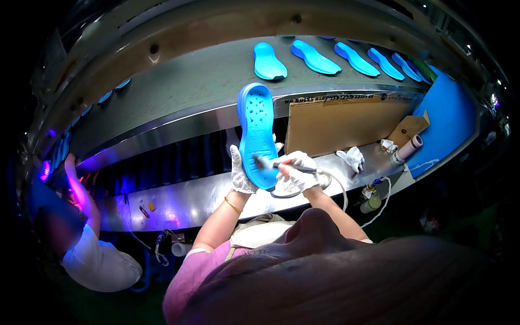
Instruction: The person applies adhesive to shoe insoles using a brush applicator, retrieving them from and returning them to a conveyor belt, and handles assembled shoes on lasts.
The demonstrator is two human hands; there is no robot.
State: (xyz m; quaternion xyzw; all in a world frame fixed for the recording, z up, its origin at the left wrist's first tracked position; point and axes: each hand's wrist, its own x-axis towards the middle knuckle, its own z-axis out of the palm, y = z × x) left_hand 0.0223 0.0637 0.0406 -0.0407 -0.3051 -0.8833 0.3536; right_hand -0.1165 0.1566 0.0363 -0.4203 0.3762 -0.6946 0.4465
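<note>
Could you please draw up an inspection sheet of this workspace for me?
Surface: shiny metal ledge; beyond it, a dark belt carrying more soles.
Job's things: blue sole, raised, holed face toward the camera; brush, bristles at its lower part, contact unclear.
Clutter: crumpled white cloth and pale pink roll toward the right; cardboard standing behind the cloth.
Hands: left hand, gloved, holds the blue sole; right hand, gloved, grips the brush.
Cables: white cord curving beside the right hand; second cord hanging farther right.
Surroundings: co-worker at left; blue panel at right.
</note>
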